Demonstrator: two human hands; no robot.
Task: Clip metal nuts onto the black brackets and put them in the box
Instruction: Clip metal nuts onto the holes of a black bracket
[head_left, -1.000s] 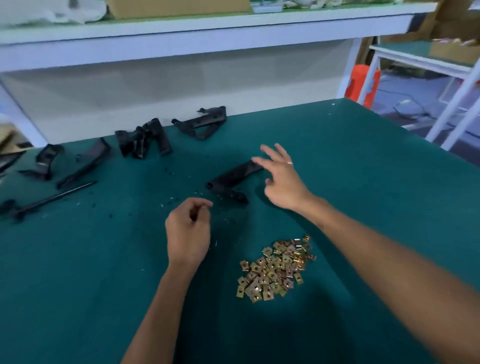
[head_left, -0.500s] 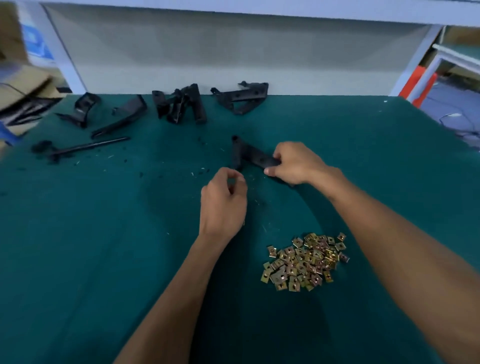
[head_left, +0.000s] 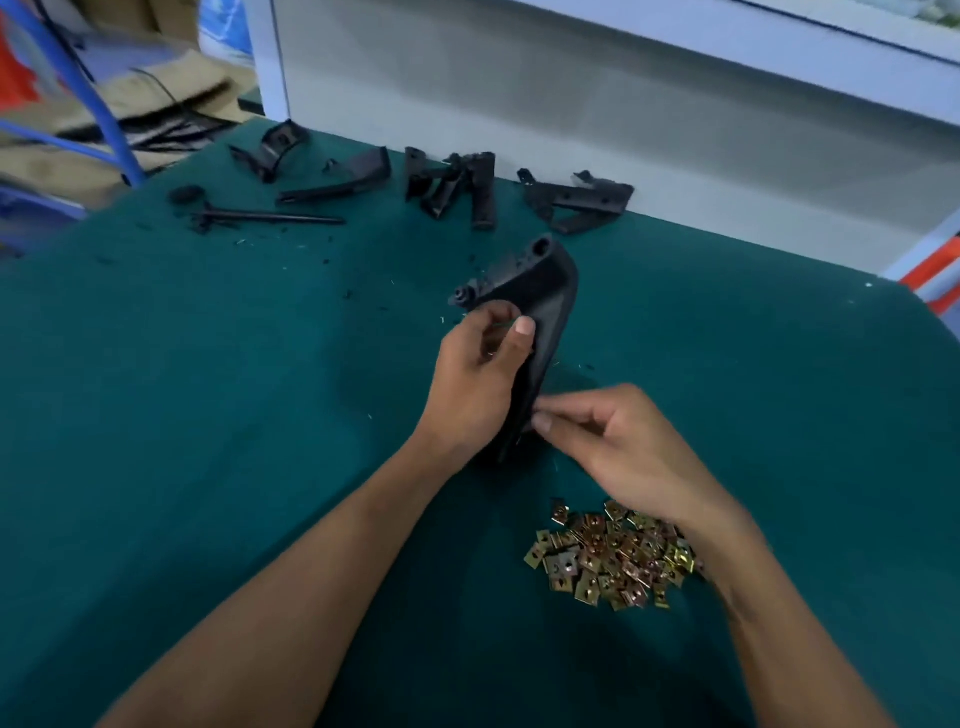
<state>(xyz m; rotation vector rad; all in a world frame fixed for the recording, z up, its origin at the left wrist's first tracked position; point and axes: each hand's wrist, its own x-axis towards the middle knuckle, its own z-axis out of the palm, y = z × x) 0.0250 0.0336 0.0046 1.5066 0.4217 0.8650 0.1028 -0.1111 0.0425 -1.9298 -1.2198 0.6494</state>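
The left hand (head_left: 480, 374) grips a black bracket (head_left: 540, 312), holding it up on end over the green bench (head_left: 208, 415). The right hand (head_left: 618, 441), just beside it, pinches the bracket's lower edge with curled fingers. A pile of metal nuts (head_left: 608, 561) lies under the right wrist; more brackets (head_left: 457, 189) lie well beyond both hands.

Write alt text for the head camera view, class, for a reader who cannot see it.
Two bare hands hold a black bracket above a green table: the left hand grips its middle, the right hand pinches its lower edge. A pile of metal nuts lies near the right wrist, and more black brackets lie along the far edge.
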